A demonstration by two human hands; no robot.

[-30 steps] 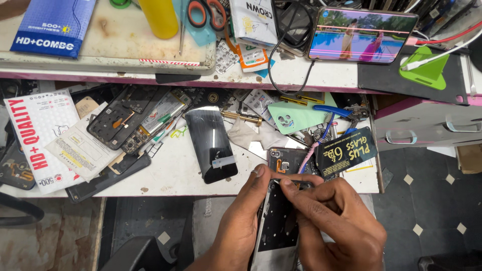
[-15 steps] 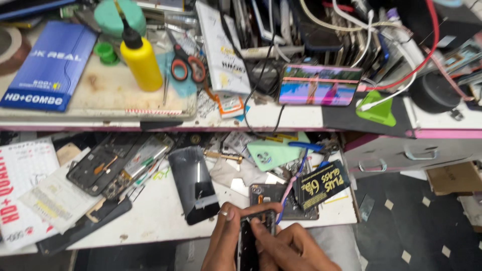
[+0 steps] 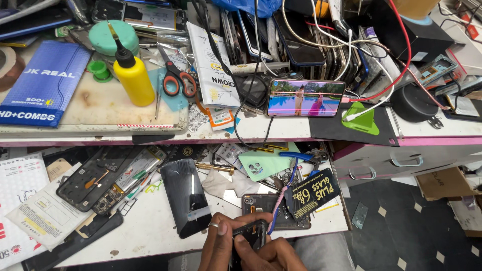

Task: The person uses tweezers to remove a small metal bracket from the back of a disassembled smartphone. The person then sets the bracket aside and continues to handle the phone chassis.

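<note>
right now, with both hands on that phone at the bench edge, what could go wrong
The left hand and right hand work the dark phone off the bench edge; a slip could drop it. The loose black screen panel lies close by and could be knocked. The blue-handled tool nearby might snag.

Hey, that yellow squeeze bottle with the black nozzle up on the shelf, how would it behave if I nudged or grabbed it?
The yellow squeeze bottle stands upright, tall and narrow with a long nozzle, so a sideways nudge would probably tip it. Its round body suggests it would then roll toward the red-handled scissors. It looks like soft plastic, so a firm grab may squeeze liquid out.
</note>
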